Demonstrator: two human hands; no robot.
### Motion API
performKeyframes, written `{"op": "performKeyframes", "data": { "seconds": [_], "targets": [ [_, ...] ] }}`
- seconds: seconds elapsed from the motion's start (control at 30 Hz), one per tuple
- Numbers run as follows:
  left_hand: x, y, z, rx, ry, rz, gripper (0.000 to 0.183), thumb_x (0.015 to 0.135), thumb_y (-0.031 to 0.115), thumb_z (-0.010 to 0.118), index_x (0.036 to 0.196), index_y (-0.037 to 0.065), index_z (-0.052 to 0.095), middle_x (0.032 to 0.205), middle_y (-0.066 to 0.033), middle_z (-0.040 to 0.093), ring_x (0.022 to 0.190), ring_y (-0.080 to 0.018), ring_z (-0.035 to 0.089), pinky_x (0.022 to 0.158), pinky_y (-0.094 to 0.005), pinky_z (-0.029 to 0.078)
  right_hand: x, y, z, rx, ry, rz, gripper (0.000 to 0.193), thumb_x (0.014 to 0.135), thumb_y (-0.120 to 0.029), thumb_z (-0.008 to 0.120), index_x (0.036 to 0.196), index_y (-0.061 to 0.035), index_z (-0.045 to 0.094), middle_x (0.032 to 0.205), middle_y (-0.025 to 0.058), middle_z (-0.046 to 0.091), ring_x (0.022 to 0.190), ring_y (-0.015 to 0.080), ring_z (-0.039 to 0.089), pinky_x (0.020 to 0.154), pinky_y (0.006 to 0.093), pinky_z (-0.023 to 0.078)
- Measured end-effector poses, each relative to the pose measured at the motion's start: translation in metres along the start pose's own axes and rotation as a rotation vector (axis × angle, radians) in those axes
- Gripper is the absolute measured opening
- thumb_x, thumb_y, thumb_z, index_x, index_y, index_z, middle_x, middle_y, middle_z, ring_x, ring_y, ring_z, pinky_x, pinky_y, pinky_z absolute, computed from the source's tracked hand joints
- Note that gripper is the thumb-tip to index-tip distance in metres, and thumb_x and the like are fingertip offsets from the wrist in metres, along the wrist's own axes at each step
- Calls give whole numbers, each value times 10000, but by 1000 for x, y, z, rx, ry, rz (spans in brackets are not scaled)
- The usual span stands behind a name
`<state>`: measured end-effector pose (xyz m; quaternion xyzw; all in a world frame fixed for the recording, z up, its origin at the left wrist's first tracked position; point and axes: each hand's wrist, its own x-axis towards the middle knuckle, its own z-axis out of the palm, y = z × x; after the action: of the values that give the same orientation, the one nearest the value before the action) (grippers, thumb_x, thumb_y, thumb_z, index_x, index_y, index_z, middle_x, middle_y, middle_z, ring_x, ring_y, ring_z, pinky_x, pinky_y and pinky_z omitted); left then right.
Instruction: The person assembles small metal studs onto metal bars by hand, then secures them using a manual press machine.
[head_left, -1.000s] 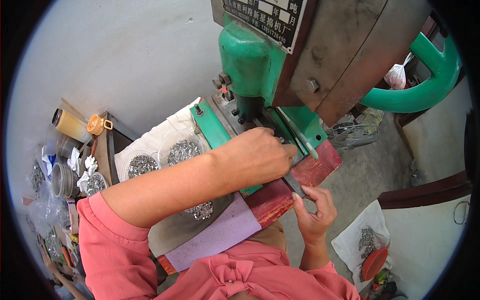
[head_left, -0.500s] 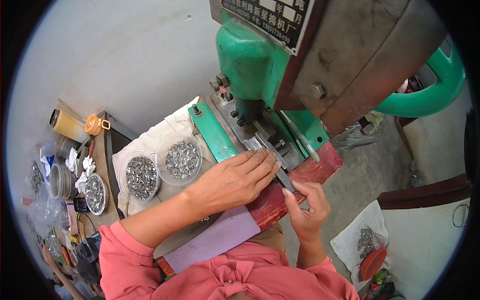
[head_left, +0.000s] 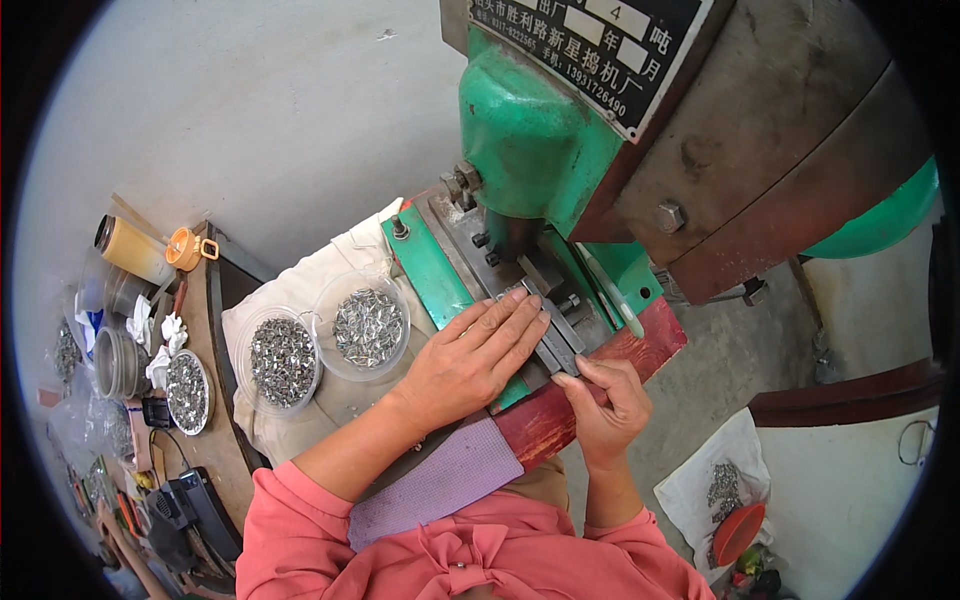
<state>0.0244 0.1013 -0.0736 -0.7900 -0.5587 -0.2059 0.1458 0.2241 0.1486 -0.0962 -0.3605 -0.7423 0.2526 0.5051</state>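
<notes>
A green bench press [head_left: 535, 135] stands in front of me, its ram above a steel die with a slot. My left hand [head_left: 482, 348] lies over the near end of the die, fingers stretched flat and side by side. What is beneath those fingers is hidden. A flat grey metal bar [head_left: 560, 347] lies in the die's guide, beside the left fingertips. At the bar's near end my right hand [head_left: 612, 402] pinches it between thumb and forefinger. Two clear round tubs stand left of the press: one with small dark metal pieces [head_left: 283, 362], the other with shiny ones [head_left: 368, 328].
A pale stick [head_left: 612, 292] lies on the press base, right of the die. The red board [head_left: 535, 430] and a purple mat [head_left: 440, 485] are nearest me. A cluttered side table [head_left: 222, 365] stands left. On the floor at right, a white sheet [head_left: 690, 480] bears metal pieces and a red bowl [head_left: 738, 535].
The bar has slid farther into the die, and the right hand has moved forward with it. My left hand has drawn slightly back. The view has shifted a little.
</notes>
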Motion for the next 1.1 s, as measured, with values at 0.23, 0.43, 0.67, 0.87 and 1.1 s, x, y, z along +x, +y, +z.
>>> {"op": "performKeyframes", "data": {
  "seconds": [0.23,0.43,0.67,0.87,1.1],
  "targets": [
    [-1,-1,8,14,86,24,460,882,176,549,1319,38,592,1377,-121,593,1299,-266,563,1044,-383,455,0,3,0,33,18,-66,314,689,-3,880,975,-16,753,879,103,703,746,187,676,663,269,535],
    [0,0,12,-16,116,14,450,884,172,551,1312,43,600,1375,-116,595,1297,-261,565,1028,-378,461,0,2,-2,8,14,-70,299,711,15,859,988,-13,753,901,109,712,763,198,680,682,279,543],
    [2,3,8,-24,107,-20,440,889,151,547,1315,70,617,1362,-83,618,1287,-230,580,1013,-361,446,-3,0,-1,14,0,-25,331,726,25,839,1032,-11,720,943,126,711,827,233,690,742,299,550],
    [4,3,7,-138,126,-52,471,844,82,593,1314,56,611,1350,-93,625,1267,-247,596,1017,-374,455,-2,-2,0,-3,28,-53,323,726,30,835,1025,-10,719,946,125,711,829,231,694,741,301,551],
    [-5,-2,-2,-484,263,-234,608,760,-79,627,1357,21,565,1373,-171,590,1257,-318,584,1023,-416,471,2,-5,-5,-26,-4,-37,306,722,35,834,1005,-4,725,922,119,706,804,208,694,715,288,549]
  ]
}}
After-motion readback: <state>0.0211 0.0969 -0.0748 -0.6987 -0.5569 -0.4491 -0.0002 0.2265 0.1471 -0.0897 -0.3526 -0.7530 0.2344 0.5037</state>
